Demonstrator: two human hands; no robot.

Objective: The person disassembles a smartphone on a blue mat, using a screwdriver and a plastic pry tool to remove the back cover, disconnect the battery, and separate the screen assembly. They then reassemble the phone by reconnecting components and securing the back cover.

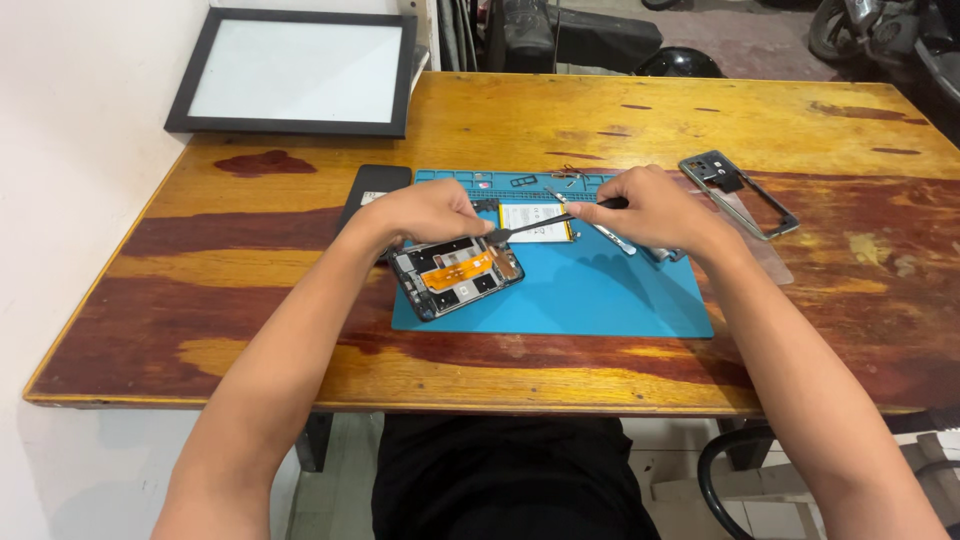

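Note:
An opened phone [455,278] with an orange flex cable lies tilted on the left part of a blue work mat [600,295]. My left hand [430,212] rests on the phone's upper edge and holds it down. In my right hand [655,208] is a thin black tool [545,224], whose tip reaches left to the phone's top right corner. A white battery [535,222] lies on the mat just behind the tool. A slim metal tool [612,238] lies under my right hand.
A grey phone frame [740,192] sits on the wooden table [600,120] right of the mat. A dark phone panel [372,185] lies left of it. A black picture frame [295,72] lies at the back left. Small parts sit in the mat's top tray [520,181].

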